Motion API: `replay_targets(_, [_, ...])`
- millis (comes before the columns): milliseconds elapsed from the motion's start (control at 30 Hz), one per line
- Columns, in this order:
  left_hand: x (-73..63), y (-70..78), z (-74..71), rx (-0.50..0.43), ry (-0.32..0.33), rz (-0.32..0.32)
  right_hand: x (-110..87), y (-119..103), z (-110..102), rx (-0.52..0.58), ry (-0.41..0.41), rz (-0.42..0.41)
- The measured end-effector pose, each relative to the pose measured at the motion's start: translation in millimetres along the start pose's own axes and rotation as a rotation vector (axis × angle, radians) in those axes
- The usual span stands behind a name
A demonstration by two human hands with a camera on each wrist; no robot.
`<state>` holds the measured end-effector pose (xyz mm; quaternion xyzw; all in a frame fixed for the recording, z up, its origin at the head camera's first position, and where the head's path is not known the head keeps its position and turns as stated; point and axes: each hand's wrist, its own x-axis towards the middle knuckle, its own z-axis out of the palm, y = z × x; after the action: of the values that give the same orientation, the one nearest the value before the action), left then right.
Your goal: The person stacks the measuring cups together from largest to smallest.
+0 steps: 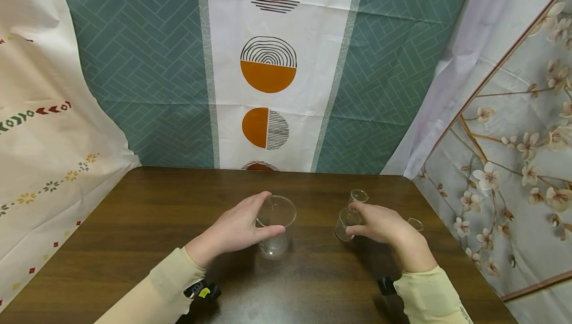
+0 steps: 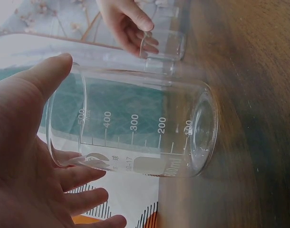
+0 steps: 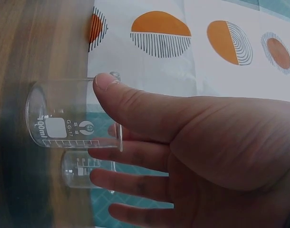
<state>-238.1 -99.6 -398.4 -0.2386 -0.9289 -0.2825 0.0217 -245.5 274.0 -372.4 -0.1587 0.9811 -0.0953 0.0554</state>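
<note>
A large glass beaker [image 1: 273, 247] with a printed scale stands upright on the table. Around its rim is my left hand [image 1: 239, 227], thumb on the near side and fingers spread on the far side; the fingers look extended in the left wrist view. To the right stands a smaller glass beaker [image 3: 64, 111]. My right hand [image 1: 380, 222] is at its rim, the thumb at one side and the straight fingers at the other. Whether either hand presses on the glass is hard to tell. A still smaller beaker [image 1: 359, 196] stands just behind, partly hidden by the right hand.
Another glass rim [image 1: 415, 224] shows to the right of my right wrist, its lower part hidden. The brown wooden table [image 1: 134, 225] ends at a patterned cloth [image 1: 277, 100] at the back. Light cloths hang along the left and right edges.
</note>
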Motion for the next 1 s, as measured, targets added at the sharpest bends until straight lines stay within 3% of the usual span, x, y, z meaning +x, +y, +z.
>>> replay_targets(1000, [0.2,-0.4,0.5,-0.009,0.000,-0.001,7.9,-5.5,5.0,-0.013,0.068,0.006])
